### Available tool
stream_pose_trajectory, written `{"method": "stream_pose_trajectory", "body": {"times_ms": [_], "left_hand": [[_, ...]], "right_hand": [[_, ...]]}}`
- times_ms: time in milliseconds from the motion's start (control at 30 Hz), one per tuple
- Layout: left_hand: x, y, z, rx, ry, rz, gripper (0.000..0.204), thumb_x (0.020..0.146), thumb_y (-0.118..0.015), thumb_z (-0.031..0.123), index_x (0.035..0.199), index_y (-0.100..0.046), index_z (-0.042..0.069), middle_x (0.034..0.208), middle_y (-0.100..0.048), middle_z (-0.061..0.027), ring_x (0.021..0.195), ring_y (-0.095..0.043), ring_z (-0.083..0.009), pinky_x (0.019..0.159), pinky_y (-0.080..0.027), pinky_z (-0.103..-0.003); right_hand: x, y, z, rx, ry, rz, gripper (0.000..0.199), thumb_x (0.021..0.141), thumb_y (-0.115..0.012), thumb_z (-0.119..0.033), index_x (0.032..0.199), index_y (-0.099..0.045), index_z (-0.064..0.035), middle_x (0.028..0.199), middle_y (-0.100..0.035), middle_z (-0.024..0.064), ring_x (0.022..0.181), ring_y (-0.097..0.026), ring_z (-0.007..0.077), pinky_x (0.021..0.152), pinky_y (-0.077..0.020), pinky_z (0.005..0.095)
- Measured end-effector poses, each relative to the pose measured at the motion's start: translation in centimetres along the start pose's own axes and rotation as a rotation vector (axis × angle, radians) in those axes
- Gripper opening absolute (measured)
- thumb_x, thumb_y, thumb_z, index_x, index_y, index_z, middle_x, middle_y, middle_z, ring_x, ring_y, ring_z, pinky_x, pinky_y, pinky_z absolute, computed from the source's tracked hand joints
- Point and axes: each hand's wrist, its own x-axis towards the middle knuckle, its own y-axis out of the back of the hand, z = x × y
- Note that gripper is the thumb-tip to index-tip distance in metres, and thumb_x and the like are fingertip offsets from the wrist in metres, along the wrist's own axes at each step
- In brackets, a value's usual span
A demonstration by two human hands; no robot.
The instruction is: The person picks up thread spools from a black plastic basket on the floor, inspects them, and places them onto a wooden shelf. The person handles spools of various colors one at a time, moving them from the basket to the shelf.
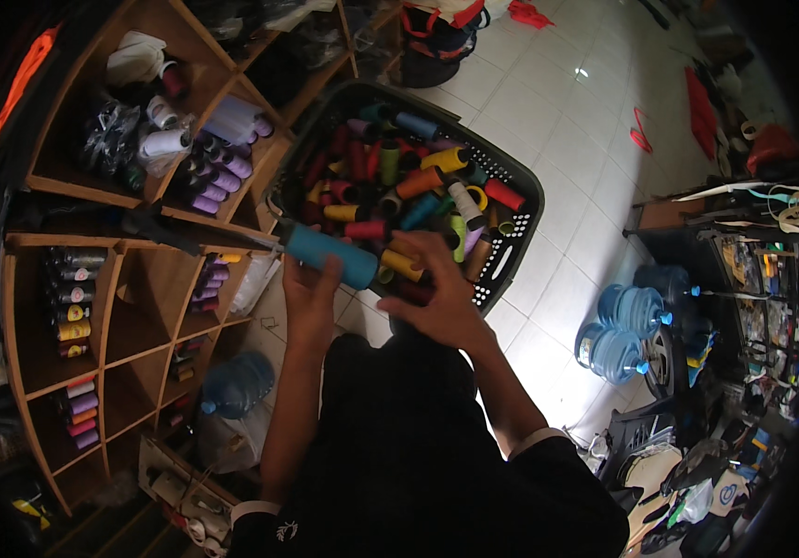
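My left hand (311,296) is closed around a large teal spool of thread (330,257), its thumb lying along the near side. The spool is tilted, its right end lower, above the near edge of the black basket (531,200). My right hand (441,296) is just beyond the spool's right end, thumb and fingers apart, over the basket's near part. A yellow spool (402,265) shows between these fingers; whether they touch it I cannot tell. Many other spools fill the basket, among them an orange one (420,182), a grey-white one (464,204) and a red one (504,193).
At the left stands a wooden cubby shelf (111,298) holding purple spools (223,177) and other thread. Blue water jugs (618,353) stand on the white tiled floor (548,270) at the right, another jug (239,383) by the shelf. Cluttered racks (743,270) line the far right.
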Motion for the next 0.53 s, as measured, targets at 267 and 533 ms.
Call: {"method": "stream_pose_trajectory", "body": {"times_ms": [267, 533], "left_hand": [[-0.2, 0.3, -1.3, 0.239, 0.049, -0.140, 0.041, 0.085, -0.066, 0.011, 0.121, -0.050, 0.000, 0.105, -0.060, -0.0071, 0.100, -0.057, -0.0149, 0.087, -0.046, -0.029], [-1.8, 4.0, 0.8, -0.009, 0.081, 0.028, 0.047, 0.088, -0.063, 0.015, 0.129, -0.046, 0.001, 0.115, -0.059, -0.0079, 0.103, -0.056, -0.0149, 0.088, -0.045, -0.029]], "right_hand": [[0.4, -1.8, 3.8, 0.196, -0.167, -0.200, 0.054, 0.076, -0.075, -0.005, 0.124, -0.052, -0.0006, 0.111, -0.058, 0.0085, 0.102, -0.059, 0.0164, 0.084, -0.0496, 0.0278], [2.2, -4.8, 1.4, 0.342, -0.146, -0.319, 0.056, 0.077, -0.076, -0.013, 0.126, -0.050, -0.0050, 0.109, -0.058, 0.0110, 0.100, -0.060, 0.0181, 0.084, -0.0500, 0.0308]]}}
